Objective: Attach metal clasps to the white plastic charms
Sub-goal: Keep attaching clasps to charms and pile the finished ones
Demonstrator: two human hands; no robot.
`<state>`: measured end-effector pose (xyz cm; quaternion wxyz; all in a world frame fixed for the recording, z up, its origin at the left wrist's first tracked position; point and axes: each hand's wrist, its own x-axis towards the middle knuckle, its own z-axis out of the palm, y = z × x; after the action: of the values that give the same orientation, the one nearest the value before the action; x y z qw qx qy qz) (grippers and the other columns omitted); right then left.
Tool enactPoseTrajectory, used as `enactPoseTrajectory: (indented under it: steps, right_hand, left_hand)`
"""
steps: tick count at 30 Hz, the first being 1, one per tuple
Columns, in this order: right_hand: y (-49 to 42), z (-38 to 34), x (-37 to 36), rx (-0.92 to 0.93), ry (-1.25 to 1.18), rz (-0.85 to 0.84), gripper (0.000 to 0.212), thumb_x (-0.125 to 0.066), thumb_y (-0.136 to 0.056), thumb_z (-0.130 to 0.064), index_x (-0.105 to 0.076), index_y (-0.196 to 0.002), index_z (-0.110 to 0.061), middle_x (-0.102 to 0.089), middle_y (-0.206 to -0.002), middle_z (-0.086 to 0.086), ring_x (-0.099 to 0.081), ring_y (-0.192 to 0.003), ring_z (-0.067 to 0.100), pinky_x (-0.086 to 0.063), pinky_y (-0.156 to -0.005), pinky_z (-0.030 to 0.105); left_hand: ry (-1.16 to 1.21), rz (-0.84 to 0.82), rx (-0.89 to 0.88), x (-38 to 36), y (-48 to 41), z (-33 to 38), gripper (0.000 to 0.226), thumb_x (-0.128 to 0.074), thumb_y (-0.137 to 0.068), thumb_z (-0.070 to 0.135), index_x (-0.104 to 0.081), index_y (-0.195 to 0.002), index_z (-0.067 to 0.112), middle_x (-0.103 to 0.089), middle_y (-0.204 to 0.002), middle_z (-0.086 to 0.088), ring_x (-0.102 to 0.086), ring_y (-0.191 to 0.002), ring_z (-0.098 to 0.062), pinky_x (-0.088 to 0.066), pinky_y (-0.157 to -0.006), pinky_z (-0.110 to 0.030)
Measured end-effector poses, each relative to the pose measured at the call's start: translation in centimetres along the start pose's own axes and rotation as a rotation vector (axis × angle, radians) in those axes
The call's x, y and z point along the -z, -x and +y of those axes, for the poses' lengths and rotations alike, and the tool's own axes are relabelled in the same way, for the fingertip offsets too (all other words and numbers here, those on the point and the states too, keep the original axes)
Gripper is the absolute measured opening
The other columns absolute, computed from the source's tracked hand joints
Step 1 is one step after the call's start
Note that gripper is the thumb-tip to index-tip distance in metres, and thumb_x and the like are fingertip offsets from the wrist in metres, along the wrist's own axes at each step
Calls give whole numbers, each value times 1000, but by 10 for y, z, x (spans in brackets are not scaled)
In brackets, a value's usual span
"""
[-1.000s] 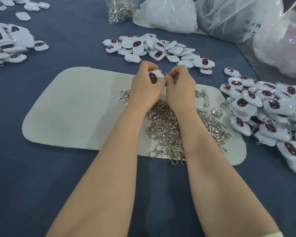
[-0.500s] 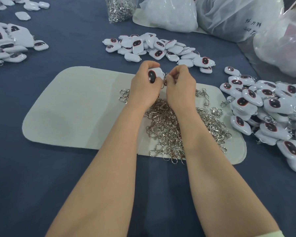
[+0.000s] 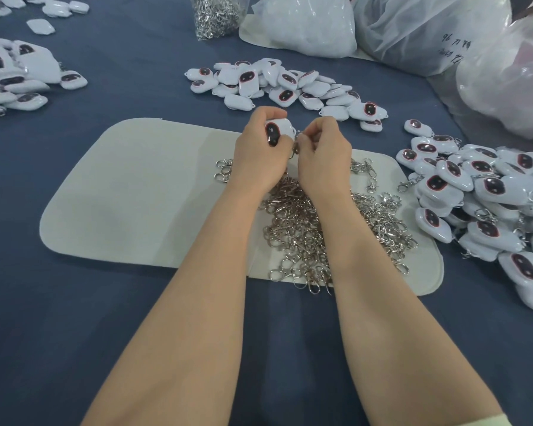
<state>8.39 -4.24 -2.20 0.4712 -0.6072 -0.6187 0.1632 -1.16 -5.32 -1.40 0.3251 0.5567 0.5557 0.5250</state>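
Left hand (image 3: 260,149) gripped a charm (image 3: 278,132); right hand (image 3: 323,150) pinched a clasp (image 3: 296,142), which might slip before hooking.

One charm (image 3: 277,130), white and rounded with a dark oval face ringed in red, sits in the grip of the left hand (image 3: 259,152). Its face is toward the camera, above the far edge of the mat (image 3: 136,195). A silvery clasp (image 3: 296,146) hangs at its right end, pinched by the right hand (image 3: 323,149); whether it is hooked on cannot be told. A loose clasp heap (image 3: 305,229) lies tangled on the mat's right half. Beyond the mat lies a far pile (image 3: 283,84) of bare charms. A right pile (image 3: 480,195), with clasps showing among its charms, lies just beside the mat. A left pile (image 3: 16,78) lies well apart.
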Motion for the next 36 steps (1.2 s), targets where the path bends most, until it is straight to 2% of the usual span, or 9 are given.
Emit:
enactPoseTrajectory:
  steps: [3, 8, 12, 18, 23, 26, 29, 33, 36]
  right_hand:
    - [0, 1, 0, -12, -4, 9, 6, -50, -92, -6, -55, -97, -6, -52, -77, -6, -50, -77, 15, -33, -64, 19]
    - [-1, 2, 1, -32, -6, -3, 5, -51, -92, -7, -52, -93, -11, -48, -72, -13, -47, -69, 7, -31, -62, 16]
    - [0, 1, 0, -4, 16, -24, 5, -50, -93, -6, -53, -96, -8, -54, -80, -4, -50, -76, 15, -31, -63, 18]
    - [1, 1, 1, 65, 89, -71, 8, -47, -93, -4, -52, -99, -5, -57, -91, 6, -50, -83, 20, -31, -65, 25]
    - [2, -2, 2, 83, 144, -113, 11, -45, -94, -3, -52, -101, -2, -60, -94, 10, -53, -85, 24, -36, -68, 31]
    - [3, -4, 4, 84, 140, -122, 10, -45, -94, -3, -52, -101, -2, -58, -92, 9, -55, -86, 26, -40, -72, 35]
    - [4, -5, 3, 60, 77, -85, 10, -45, -93, -3, -51, -101, -3, -57, -92, 6, -55, -86, 23, -43, -74, 34]
    - [4, -6, 2, -10, -100, -95, 19, -49, -94, -5, -52, -113, -7, -56, -97, -5, -54, -92, 10, -44, -82, 20]
    - [2, -5, 2, -58, -146, -162, 17, -52, -92, -7, -56, -107, -16, -60, -95, -7, -57, -89, 8, -46, -79, 21]
  left_hand:
    - [-20, -21, -5, -1, 2, 1, 32, -54, -86, 6, -55, -116, 19, -50, -87, 24, -56, -80, -8, -47, -80, -23]
    - [-29, -28, -14, -1, 2, -1, 32, -54, -86, 6, -55, -116, 18, -51, -86, 22, -52, -73, 6, -43, -74, -17]
    - [-37, -12, -22, -1, 2, -3, 32, -53, -87, 5, -55, -116, 17, -50, -82, 20, -50, -67, 13, -39, -65, -5]
    - [-16, -1, 12, -1, 1, -3, 32, -53, -87, 4, -54, -116, 19, -49, -77, 16, -51, -67, -2, -41, -61, -9]
    - [-30, -8, -24, 0, 1, -3, 32, -51, -88, 3, -55, -117, 17, -49, -76, 16, -49, -56, 13, -38, -57, -4]
    - [-38, -22, -49, 0, 1, -3, 33, -50, -87, 2, -55, -116, 16, -48, -70, 13, -46, -51, 8, -35, -54, -7]
    - [-34, -15, -55, -1, 0, -2, 33, -50, -86, 3, -55, -116, 17, -50, -74, 15, -47, -55, 8, -36, -55, -8]
    - [140, 35, 57, 0, -3, -1, 32, -53, -85, 3, -55, -113, 17, -55, -89, 14, -59, -73, -6, -49, -73, -22]
    - [384, 32, 167, 1, -5, -1, 24, -51, -87, 0, -55, -104, 17, -58, -89, 4, -58, -53, -1, -50, -61, -20]
